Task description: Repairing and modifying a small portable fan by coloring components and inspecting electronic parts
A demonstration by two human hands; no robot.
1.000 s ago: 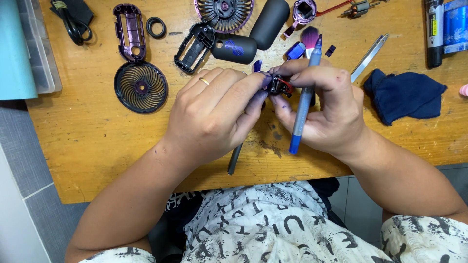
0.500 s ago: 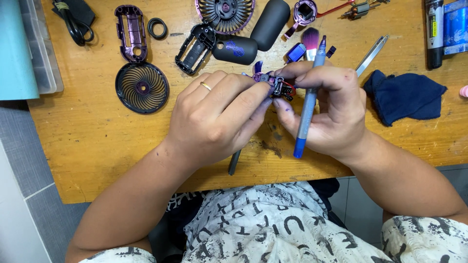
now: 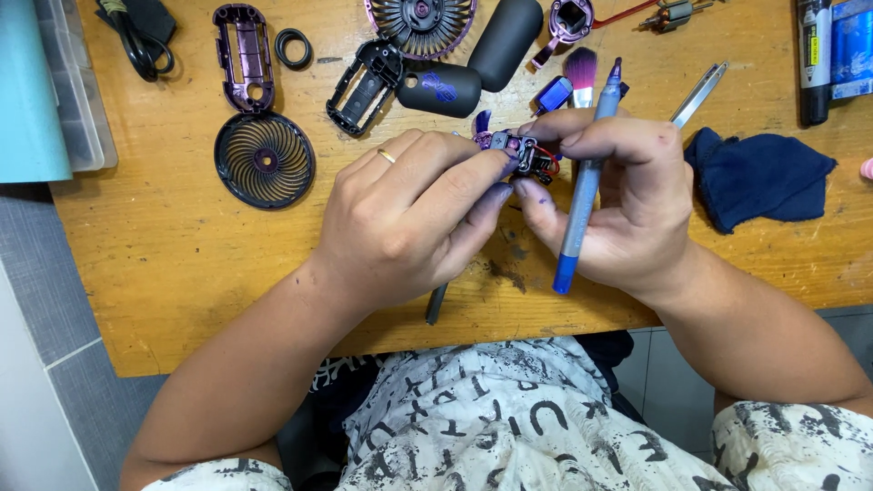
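1. Wooden table (image 3: 182, 273): bears loose parts beyond both hands, a round black grille (image 3: 265, 160) beyond the left.
2. Left hand (image 3: 409, 218): fingers closed, pinching the small circuit module (image 3: 526, 156).
3. Right hand (image 3: 618, 191): closed, gripping the module's other side plus a blue pen (image 3: 582, 195).
4. Module: between both hands' fingertips, above the table. Judged light, stiff, fragile; thin wires. Hold by edges.

One head-worn camera looks steeply down, close above the wooden table (image 3: 182, 273).
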